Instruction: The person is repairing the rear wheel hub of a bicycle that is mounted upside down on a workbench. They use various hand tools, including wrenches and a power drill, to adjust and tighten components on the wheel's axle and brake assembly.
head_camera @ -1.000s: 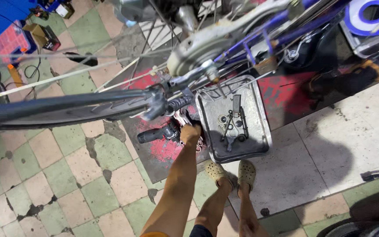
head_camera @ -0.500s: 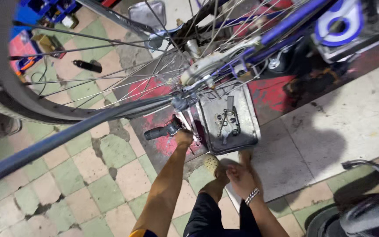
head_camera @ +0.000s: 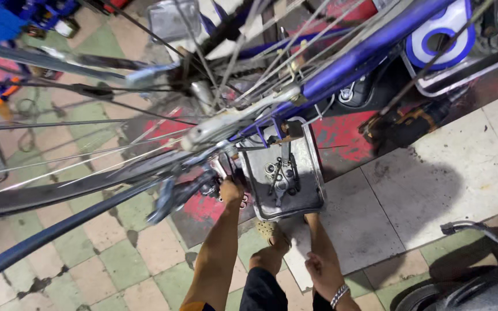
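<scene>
My left hand [head_camera: 231, 189] reaches forward and grips a dark tool [head_camera: 204, 185] held against the hub area of a bicycle wheel [head_camera: 145, 144], whose spokes and tyre fill the left of the view. My right hand [head_camera: 323, 270], with a bracelet at the wrist, rests on my lower leg and holds nothing. Just right of my left hand, a square metal tray [head_camera: 317, 173] on the floor contains small tools and metal parts. My sandalled foot [head_camera: 269, 231] touches the tray's near edge.
A blue bicycle frame [head_camera: 370, 55] crosses the top right. A black and orange power drill [head_camera: 404, 124] lies on a red mat [head_camera: 341, 138]. Another vehicle's wheel and chrome bar [head_camera: 474, 227] sit at the bottom right. Tools clutter the floor at the top left [head_camera: 53, 20].
The view has swung closer to the wheel, so spokes and frame now fill more of it. My left hand stays on the tool. My right hand came into view on my leg.
</scene>
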### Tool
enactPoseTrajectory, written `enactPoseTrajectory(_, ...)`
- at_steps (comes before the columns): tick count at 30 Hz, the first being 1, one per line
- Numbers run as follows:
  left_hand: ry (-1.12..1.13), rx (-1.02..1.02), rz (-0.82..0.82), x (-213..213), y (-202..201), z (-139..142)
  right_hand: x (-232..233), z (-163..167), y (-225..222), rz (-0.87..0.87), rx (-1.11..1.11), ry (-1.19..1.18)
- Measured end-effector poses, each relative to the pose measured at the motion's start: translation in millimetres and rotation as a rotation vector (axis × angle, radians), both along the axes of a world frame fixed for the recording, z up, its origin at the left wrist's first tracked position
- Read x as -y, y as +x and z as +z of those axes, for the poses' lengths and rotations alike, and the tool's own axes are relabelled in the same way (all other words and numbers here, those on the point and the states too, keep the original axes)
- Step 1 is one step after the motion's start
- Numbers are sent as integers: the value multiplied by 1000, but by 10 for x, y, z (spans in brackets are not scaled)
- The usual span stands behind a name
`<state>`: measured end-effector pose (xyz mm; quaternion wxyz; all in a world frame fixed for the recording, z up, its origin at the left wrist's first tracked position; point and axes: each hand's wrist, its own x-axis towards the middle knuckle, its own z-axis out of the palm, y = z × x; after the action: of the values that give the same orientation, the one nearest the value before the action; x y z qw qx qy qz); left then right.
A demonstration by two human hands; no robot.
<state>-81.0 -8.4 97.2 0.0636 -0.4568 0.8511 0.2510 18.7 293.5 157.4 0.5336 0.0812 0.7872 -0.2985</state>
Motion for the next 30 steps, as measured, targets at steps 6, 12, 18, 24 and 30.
enactPoseTrajectory(6,179,-55,-276,-75,373,1321,219,874,-652,128,-619,-219)
enactPoseTrajectory(12,356,-232,-561,-255,329,2581,593,1553,-1386,346,-915,-629)
enactPoseTrajectory(18,607,-794,19,-508,-210,2555,862,1496,-1874,154,-857,-655)
enactPoseTrajectory(24,453,-834,161,-616,-576,2435,1182,1485,-2128,135,-840,-542)
enactPoseTrajectory(30,62,-788,81,-654,-643,2606,1372,1749,-2378,147,-1000,-649)
